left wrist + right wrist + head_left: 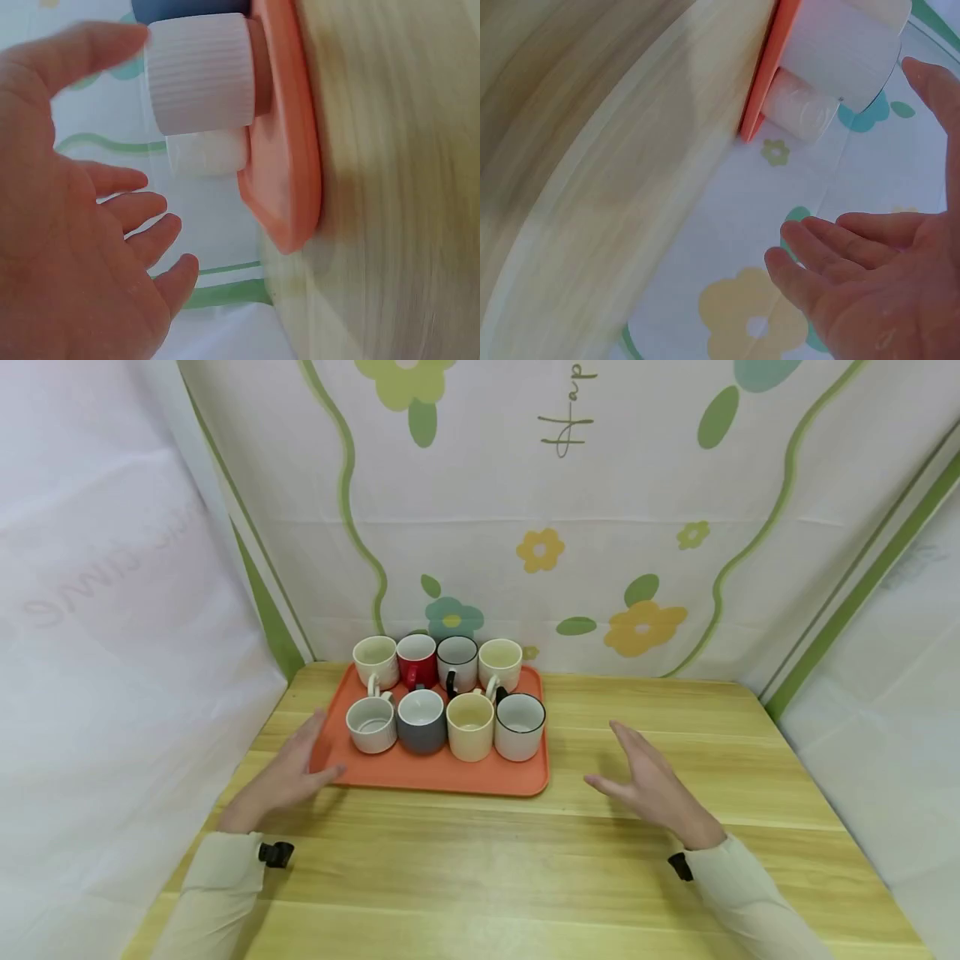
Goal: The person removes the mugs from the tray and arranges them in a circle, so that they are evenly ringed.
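Observation:
An orange tray (435, 778) carries two rows of mugs. In its front row stand a white ribbed mug (372, 737), a dark grey mug (422, 732), a cream mug (470, 739) and a white mug with a black rim (519, 739). Behind them are a red mug (417, 664), another black-rimmed mug (462, 670) and two pale mugs, one at each end (377, 664). My left hand (288, 777), fingers spread, hovers by the tray's left edge, near the ribbed mug. Held away to the tray's right, my right hand (648, 781) has its thumb apart and grips nothing.
The tray sits toward the back of a wooden table (480, 868). A white curtain (600, 510) printed with flowers hangs behind the table, and white cloth (112, 568) also hangs at both sides. A dark wrist device (276, 854) shows at the left cuff.

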Motion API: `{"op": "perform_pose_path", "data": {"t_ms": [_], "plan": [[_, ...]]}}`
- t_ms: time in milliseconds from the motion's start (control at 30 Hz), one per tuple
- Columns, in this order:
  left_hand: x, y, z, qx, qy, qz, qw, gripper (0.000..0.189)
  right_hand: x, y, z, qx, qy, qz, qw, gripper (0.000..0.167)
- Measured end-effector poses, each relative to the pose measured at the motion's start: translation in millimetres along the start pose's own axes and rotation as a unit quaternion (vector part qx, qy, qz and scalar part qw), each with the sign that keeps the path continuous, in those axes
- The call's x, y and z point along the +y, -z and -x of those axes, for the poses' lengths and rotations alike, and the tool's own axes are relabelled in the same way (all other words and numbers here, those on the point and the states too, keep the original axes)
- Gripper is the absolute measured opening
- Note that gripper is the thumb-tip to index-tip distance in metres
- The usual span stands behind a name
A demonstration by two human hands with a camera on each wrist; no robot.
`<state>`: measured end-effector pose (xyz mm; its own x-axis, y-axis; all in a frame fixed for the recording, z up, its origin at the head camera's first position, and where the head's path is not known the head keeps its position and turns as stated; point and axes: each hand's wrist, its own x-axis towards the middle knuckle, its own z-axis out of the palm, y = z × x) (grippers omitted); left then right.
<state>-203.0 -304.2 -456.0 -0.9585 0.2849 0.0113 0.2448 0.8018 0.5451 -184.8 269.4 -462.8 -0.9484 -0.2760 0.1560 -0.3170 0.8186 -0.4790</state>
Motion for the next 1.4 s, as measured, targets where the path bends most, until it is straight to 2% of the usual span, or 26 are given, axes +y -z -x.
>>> {"op": "perform_pose_path", "data": {"t_ms": [100,267,367,500,633,867,1067,1133,1400], "plan": [[-3.3,3.6,-2.0,0.004,0.009,0.035,0.9993,0.100,-8,-4,-5.7,0.016,0.005,-0.029,0.9994,0.103],[-13.8,7.9,-1.3,0.006,0.050,0.061,0.9969,0.096,-21,-12,-16.4,0.026,0.006,-0.076,0.9968,0.098],[-23.0,7.0,-1.8,0.009,0.061,0.104,0.9927,0.094,-27,-16,-23.4,0.024,0.003,-0.092,0.9955,0.099],[-38.1,2.8,-3.5,0.016,0.058,0.185,0.9808,0.091,-35,-20,-32.8,0.025,-0.001,-0.108,0.9939,0.099],[-50.9,-2.3,-3.7,0.023,0.060,0.243,0.9680,0.086,-42,-26,-40.8,0.029,0.001,-0.124,0.9918,0.097],[-60.4,-8.4,-5.4,0.033,0.078,0.295,0.9518,0.082,-52,-36,-53.9,0.038,-0.006,-0.150,0.9880,0.100],[-63.2,-13.0,-8.8,0.024,0.102,0.351,0.9307,0.081,-58,-45,-66.1,0.053,-0.038,-0.173,0.9829,0.105],[-64.5,-15.1,-9.7,0.022,0.105,0.361,0.9263,0.081,-60,-49,-69.9,0.058,-0.045,-0.187,0.9796,0.104],[-69.3,-20.1,-9.8,0.027,0.083,0.410,0.9080,0.082,-68,-62,-80.6,0.092,-0.054,-0.189,0.9762,0.087]]}}
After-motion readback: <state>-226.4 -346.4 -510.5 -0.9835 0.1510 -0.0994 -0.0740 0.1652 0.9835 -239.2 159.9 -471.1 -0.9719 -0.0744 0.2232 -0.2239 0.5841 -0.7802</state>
